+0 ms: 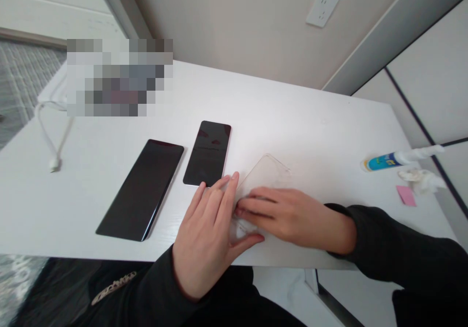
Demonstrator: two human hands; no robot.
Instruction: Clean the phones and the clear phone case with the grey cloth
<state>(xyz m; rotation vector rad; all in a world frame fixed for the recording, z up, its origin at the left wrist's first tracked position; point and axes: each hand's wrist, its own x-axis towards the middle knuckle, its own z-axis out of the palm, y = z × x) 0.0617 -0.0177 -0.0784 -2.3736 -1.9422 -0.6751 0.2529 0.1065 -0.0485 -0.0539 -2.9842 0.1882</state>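
A clear phone case (266, 168), see-through with rounded corners, lies on the white table under my hands. My left hand (206, 229) rests along its left side, fingers stretched out and thumb apart. Over the case's lower part, my right hand (283, 212) has its fingers bent and close together at the left edge; their tips are partly hidden and slightly blurred. Just beyond my left fingertips lies a black-screened phone (208, 154). Farther left is a larger dark phone or tablet (142, 190), also face up.
At the right lie a blue-and-white bottle with a long nozzle (383, 161), crumpled tissue (420, 178) and a pink paper slip (405, 195). A white cable (54, 163) sits at the left, near a pixelated patch. The wall behind has an outlet (323, 8).
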